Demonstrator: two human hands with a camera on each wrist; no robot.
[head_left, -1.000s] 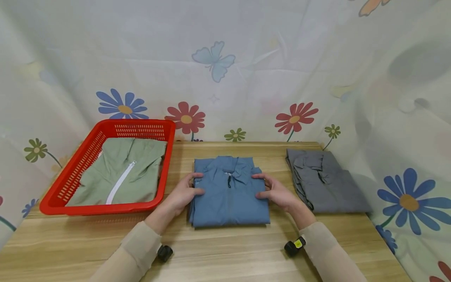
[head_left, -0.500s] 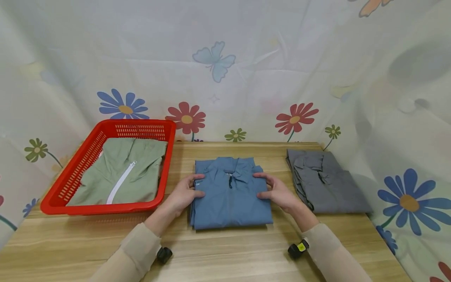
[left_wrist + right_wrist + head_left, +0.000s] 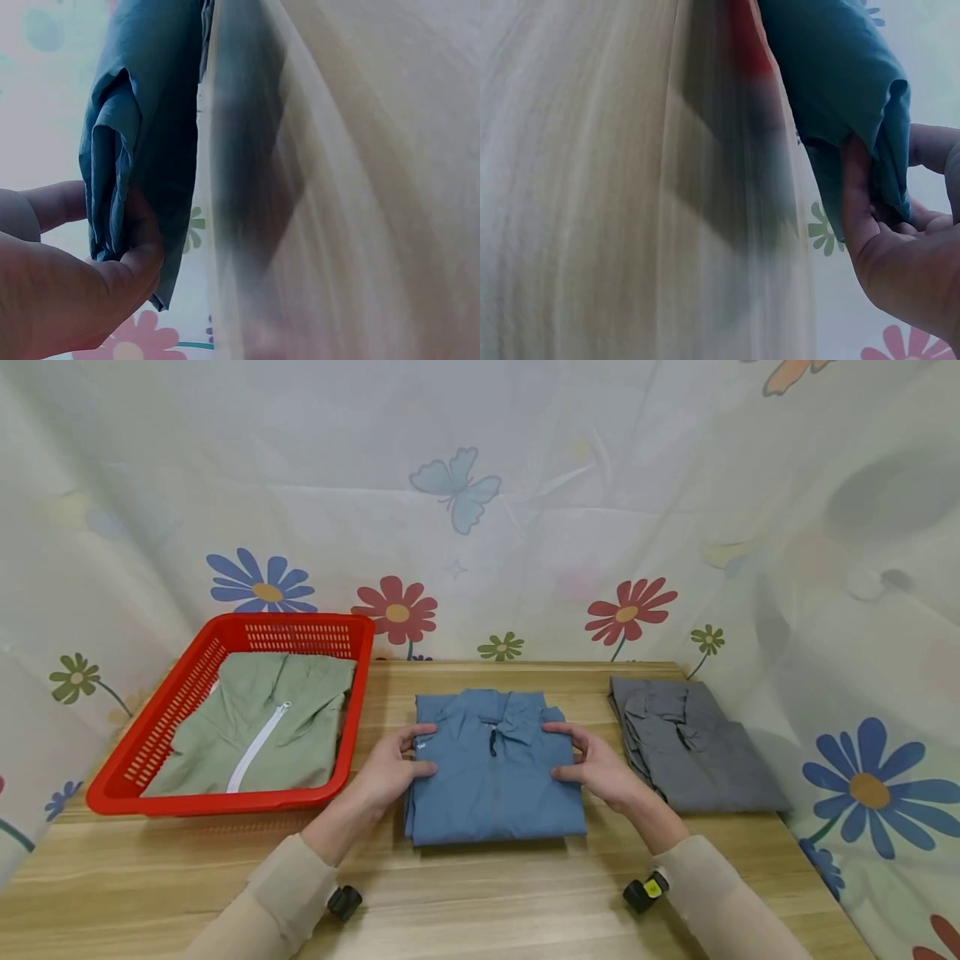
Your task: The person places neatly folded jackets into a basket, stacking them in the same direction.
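A folded blue jacket (image 3: 491, 785) with a short black zipper pull is at the centre in the head view. At its left side my left hand (image 3: 390, 768) grips the folded edge, thumb on top and fingers beneath. My right hand (image 3: 596, 768) grips the opposite edge in the same way. In the left wrist view, the layers of the blue jacket (image 3: 142, 97) are pinched between thumb and fingers, and its shadow falls on the tabletop. The right wrist view has the jacket (image 3: 832, 75) held just above the wood, its underside in shade.
A red plastic basket (image 3: 360, 710) stands at the left with a folded green jacket (image 3: 277, 735) with a white zipper inside. To the right lies a folded grey garment (image 3: 697, 752). The wooden table (image 3: 465, 902) meets a flower-printed curtain (image 3: 525, 552) behind.
The blue jacket and my right hand have shifted slightly to the right, and the jacket looks a little larger. My left hand stays nearly in place. The basket and grey garment have not moved.
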